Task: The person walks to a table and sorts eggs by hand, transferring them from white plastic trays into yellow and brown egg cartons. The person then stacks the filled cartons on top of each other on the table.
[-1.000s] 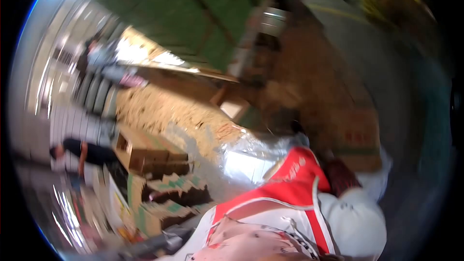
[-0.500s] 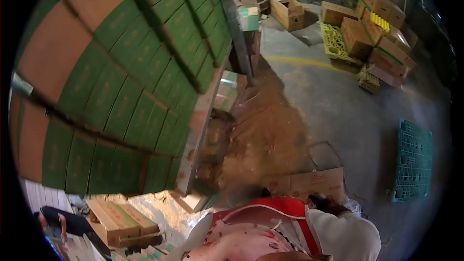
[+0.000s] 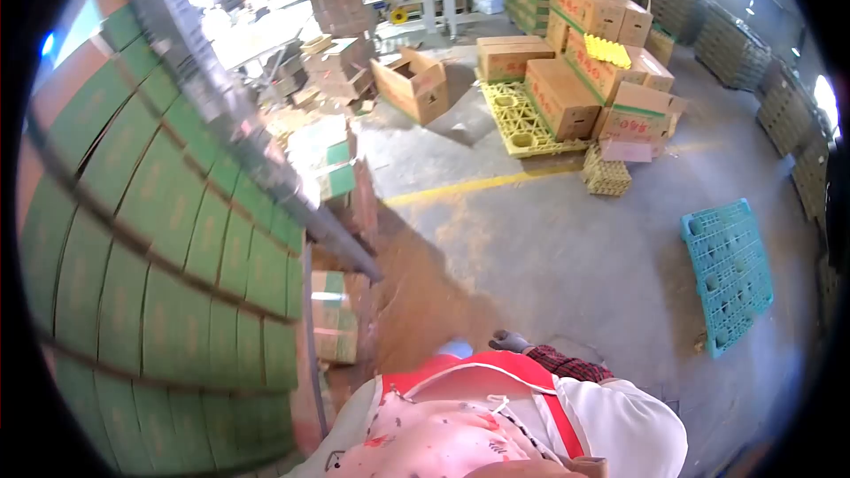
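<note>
My right hand [image 3: 510, 342], in a grey glove below a dark red plaid sleeve [image 3: 567, 363], reaches forward just past my red and pink apron [image 3: 460, 425]. Its fingers look loosely apart, and I see nothing in them. Concrete floor lies beneath it. My left hand is out of sight. A pale blue shape [image 3: 455, 349], perhaps a shoe tip, shows at the apron's upper edge.
Stacked green cartons [image 3: 177, 301] line the left behind a metal post [image 3: 345, 243]. A teal pallet [image 3: 730, 274] lies at right. Ahead are a yellow pallet [image 3: 513, 128] with brown boxes [image 3: 562, 97], egg trays [image 3: 606, 173] and an open carton [image 3: 416, 88].
My view has lifted and turned, showing more of the hall ahead. The gloved right hand has come into clear view. The flattened cardboard and the boxes at lower left have left view.
</note>
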Available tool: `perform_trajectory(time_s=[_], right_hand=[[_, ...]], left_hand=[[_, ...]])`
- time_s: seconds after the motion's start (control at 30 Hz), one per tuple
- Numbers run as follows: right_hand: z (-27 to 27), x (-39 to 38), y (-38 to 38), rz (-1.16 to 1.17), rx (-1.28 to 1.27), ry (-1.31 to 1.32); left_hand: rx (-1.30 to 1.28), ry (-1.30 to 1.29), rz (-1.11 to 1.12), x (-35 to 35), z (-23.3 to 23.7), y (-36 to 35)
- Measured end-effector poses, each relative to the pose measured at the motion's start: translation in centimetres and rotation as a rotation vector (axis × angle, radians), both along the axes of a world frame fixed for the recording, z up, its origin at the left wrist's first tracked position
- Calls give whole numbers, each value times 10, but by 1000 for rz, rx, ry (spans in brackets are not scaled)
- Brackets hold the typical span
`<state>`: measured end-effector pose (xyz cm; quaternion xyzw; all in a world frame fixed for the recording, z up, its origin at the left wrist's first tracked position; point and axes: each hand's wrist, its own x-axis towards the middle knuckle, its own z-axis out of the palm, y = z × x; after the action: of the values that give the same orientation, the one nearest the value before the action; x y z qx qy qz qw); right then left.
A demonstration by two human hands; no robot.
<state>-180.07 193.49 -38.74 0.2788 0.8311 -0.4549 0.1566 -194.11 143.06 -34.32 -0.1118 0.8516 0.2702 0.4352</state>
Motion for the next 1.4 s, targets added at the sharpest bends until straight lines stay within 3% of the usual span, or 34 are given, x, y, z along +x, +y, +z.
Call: perform_trajectory(time_s=[0.07,0.1,0.17,0.23,0.33,0.37,0.4,0.47,0.5,0.57,0.6,0.7,0.8,0.83,0.87,0.9,0.93,1.03,1.1,1.13,1.2,1.23,1.3,1.4], right_hand=[[-39,2,62,-66,-57,-216],[-33,12,98,-52,-220,-305],[-37,29,163,91,5,-294],[-26,3,227,-60,30,-370],[-25,-114,310,-197,25,-388],[-27,-158,331,-212,27,-388],[-28,-203,355,-215,28,-382],[-46,-306,402,-173,31,-345],[-51,-358,427,-133,40,-320],[-62,-480,469,-43,52,-253],[-61,-542,485,7,67,-222],[-53,-741,534,250,166,-36],[-17,-976,539,444,242,339],[54,-1049,511,450,263,515],[73,-1123,506,438,150,497],[78,-1188,499,420,33,473],[71,-1249,497,477,68,456],[44,-1398,509,593,131,355],[5,-1394,539,586,60,159],[-5,-1418,541,595,59,78],[-17,-1472,552,608,82,-64],[-16,-1503,552,612,100,-117],[-12,-1589,535,620,111,-161],[-26,-1716,504,626,129,-206]], left_hand=[[-24,-36,-139,-78,-18,43],[-13,-31,-217,-116,-24,68],[41,-1,-371,-199,-25,138],[213,85,-447,-283,-12,249],[592,313,-273,-395,37,421],[680,624,-583,-441,40,464],[707,703,-610,-470,72,501],[719,790,-618,-522,78,553],[710,793,-595,-544,45,578],[433,588,-550,-605,39,621],[298,503,-598,-633,18,631],[475,280,-432,-719,92,636],[520,503,-209,-811,123,618],[652,523,81,-845,112,614],[736,620,262,-878,94,604],[692,655,331,-912,118,595],[700,676,450,-944,130,589],[570,752,499,-1062,81,572],[492,631,408,-1143,57,588],[429,592,353,-1187,60,588],[515,712,209,-1268,127,608],[523,943,57,-1310,135,613],[560,1074,-67,-1395,150,609],[629,823,8,-1521,150,576]])
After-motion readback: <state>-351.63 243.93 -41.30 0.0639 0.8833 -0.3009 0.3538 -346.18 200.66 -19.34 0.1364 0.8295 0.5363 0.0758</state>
